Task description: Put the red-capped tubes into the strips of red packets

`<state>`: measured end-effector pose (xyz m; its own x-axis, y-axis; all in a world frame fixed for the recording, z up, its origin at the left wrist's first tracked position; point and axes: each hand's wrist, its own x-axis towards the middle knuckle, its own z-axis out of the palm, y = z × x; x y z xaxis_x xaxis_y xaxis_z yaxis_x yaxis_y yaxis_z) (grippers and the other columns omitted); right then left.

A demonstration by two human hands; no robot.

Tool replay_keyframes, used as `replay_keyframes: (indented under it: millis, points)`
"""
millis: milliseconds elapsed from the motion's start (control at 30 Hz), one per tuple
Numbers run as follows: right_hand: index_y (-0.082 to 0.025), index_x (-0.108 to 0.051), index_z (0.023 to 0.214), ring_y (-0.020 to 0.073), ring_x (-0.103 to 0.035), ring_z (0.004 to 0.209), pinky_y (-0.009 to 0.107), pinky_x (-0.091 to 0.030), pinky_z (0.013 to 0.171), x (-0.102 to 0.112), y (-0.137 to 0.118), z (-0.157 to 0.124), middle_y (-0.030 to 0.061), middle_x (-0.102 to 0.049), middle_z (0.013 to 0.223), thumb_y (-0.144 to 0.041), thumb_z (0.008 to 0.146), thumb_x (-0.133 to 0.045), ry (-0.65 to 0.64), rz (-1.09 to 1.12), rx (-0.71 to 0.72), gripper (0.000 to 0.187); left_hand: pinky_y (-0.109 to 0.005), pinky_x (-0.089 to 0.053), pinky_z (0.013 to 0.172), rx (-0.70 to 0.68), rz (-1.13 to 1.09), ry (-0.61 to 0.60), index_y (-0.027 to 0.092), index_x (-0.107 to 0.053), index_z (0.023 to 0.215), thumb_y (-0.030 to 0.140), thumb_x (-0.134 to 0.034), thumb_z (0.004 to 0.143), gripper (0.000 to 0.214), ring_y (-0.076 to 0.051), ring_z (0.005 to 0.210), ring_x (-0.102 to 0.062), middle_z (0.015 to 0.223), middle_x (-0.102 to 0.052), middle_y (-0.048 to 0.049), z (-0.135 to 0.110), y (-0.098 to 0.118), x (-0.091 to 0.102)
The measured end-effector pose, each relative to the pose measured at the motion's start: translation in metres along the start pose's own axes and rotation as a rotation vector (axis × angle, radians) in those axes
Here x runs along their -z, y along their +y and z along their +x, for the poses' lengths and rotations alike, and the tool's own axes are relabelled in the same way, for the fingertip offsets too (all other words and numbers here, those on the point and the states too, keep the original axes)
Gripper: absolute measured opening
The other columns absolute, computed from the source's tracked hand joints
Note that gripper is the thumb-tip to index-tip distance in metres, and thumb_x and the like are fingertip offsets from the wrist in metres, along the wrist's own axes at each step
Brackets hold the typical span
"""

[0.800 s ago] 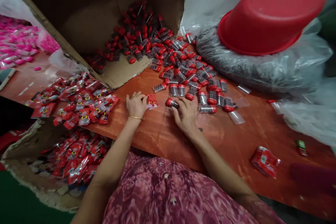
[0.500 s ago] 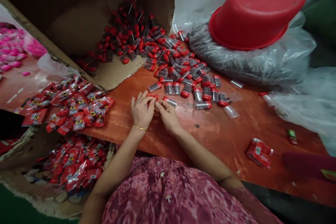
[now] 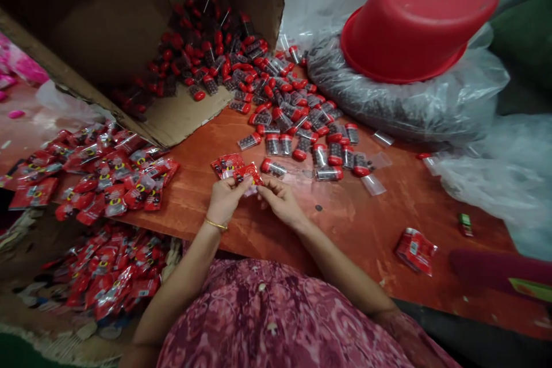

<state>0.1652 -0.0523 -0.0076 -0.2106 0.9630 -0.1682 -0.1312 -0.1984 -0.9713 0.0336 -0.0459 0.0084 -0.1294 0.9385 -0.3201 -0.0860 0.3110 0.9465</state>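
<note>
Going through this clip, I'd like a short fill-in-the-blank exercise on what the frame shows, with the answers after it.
1. The left hand and right hand together hold a small ____ packet.
2. The gold-coloured bangle is on the ____ wrist.
3. The red tub rests ____ down on a clear plastic bag.
4. Past the cardboard box, at the picture's left edge, lie bright ____ pieces.

Missing words: red; left; upside; pink.

A small, printed red packet point(image 3: 249, 172) is held two-handed.
</note>
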Motion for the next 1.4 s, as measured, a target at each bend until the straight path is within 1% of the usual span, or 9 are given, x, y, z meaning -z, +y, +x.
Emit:
replay_keyframes:
  millis: [133, 267, 433, 567, 700, 833, 933, 1167, 1400]
  points:
    - [-0.02, -0.053, 0.067, 0.0084, -0.043, 0.047, 0.022, -0.035, 0.045, 0.003, 0.007, -0.004, -0.0044, -0.049, 0.055, -0.046, 0.074, -0.056, -0.016, -0.111, 0.072, 0.027, -0.021, -0.039, 0.051, -0.04, 0.039, 0.057, 0.014, -0.064, 0.054, 0.044, -0.075, 0.053, 0.032, -0.008, 0.049, -0.048, 0.051, -0.06, 0.0019, -0.005, -0.01, -0.005]
    - [-0.02, -0.053, 0.07, 0.0104, -0.043, 0.049, 0.023, -0.036, 0.047, 0.009, 0.004, -0.002, -0.0037, -0.047, 0.055, -0.046, 0.082, -0.046, -0.064, -0.276, 0.144, 0.03, -0.021, -0.045, 0.057, 0.12, -0.18, 0.001, 0.013, -0.066, 0.062, 0.047, -0.076, 0.049, 0.038, -0.009, 0.056, -0.056, 0.06, -0.065, 0.0001, -0.009, -0.005, -0.005]
    - [-0.016, -0.059, 0.097, 0.024, -0.054, 0.09, 0.039, -0.042, 0.08, 0.035, -0.003, 0.017, 0.0107, -0.063, 0.098, -0.038, 0.084, -0.05, 0.149, -0.956, 0.399, 0.028, -0.019, -0.046, 0.053, 0.295, -0.326, 0.033, 0.012, -0.063, 0.064, 0.039, -0.082, 0.042, 0.039, -0.009, 0.052, -0.058, 0.059, -0.066, 0.0, -0.005, 0.005, 0.003]
    - [-0.011, -0.056, 0.111, 0.0297, -0.051, 0.103, 0.048, -0.037, 0.09, 0.058, 0.002, 0.027, 0.0177, -0.059, 0.116, -0.027, 0.086, -0.046, 0.134, -1.301, 0.401, 0.031, -0.019, -0.045, 0.048, 0.408, -0.43, 0.083, 0.015, -0.062, 0.069, 0.033, -0.079, 0.054, 0.03, -0.008, 0.048, -0.058, 0.056, -0.064, 0.0023, -0.001, 0.011, 0.004]
    - [-0.014, -0.057, 0.107, 0.023, -0.059, 0.09, 0.038, -0.046, 0.08, 0.06, 0.003, 0.005, 0.0129, -0.065, 0.102, -0.028, 0.087, -0.043, 0.114, -0.983, 0.429, 0.029, -0.019, -0.045, 0.047, 0.462, -0.48, 0.08, 0.015, -0.062, 0.072, 0.031, -0.077, 0.059, 0.026, -0.009, 0.049, -0.059, 0.056, -0.064, 0.002, -0.002, 0.016, -0.001]
    - [-0.015, -0.06, 0.096, 0.0109, -0.05, 0.044, 0.023, -0.039, 0.042, 0.043, -0.01, -0.03, 0.0013, -0.061, 0.064, -0.04, 0.081, -0.049, 0.025, -0.449, 0.09, 0.031, -0.018, -0.045, 0.047, 0.435, -0.472, 0.054, 0.015, -0.062, 0.07, 0.034, -0.081, 0.051, 0.033, -0.008, 0.048, -0.058, 0.059, -0.065, 0.0022, -0.005, 0.016, -0.005]
    - [-0.015, -0.061, 0.09, 0.0058, -0.04, 0.034, 0.019, -0.029, 0.034, 0.033, -0.018, -0.038, -0.003, -0.055, 0.056, -0.043, 0.074, -0.055, -0.042, -0.226, -0.101, 0.033, -0.019, -0.045, 0.048, 0.382, -0.432, 0.018, 0.014, -0.062, 0.066, 0.04, -0.082, 0.044, 0.039, -0.008, 0.048, -0.057, 0.059, -0.065, 0.0023, -0.008, 0.013, -0.007]
    - [-0.015, -0.06, 0.077, 0.0039, -0.04, 0.035, 0.017, -0.028, 0.034, 0.026, -0.013, -0.026, -0.0047, -0.054, 0.053, -0.042, 0.07, -0.06, -0.012, -0.087, -0.121, 0.027, -0.021, -0.045, 0.057, 0.222, -0.346, 0.007, 0.011, -0.064, 0.063, 0.043, -0.082, 0.041, 0.042, -0.009, 0.053, -0.057, 0.057, -0.064, 0.001, -0.012, 0.011, -0.008]
    - [-0.016, -0.06, 0.088, 0.0047, -0.04, 0.038, 0.017, -0.032, 0.035, 0.021, -0.006, -0.027, -0.0043, -0.053, 0.058, -0.043, 0.074, -0.058, -0.065, -0.113, -0.055, 0.03, -0.021, -0.044, 0.06, 0.177, -0.429, -0.027, 0.012, -0.062, 0.06, 0.034, -0.083, 0.041, 0.036, -0.007, 0.054, -0.054, 0.059, -0.063, 0.0032, -0.015, 0.003, -0.021]
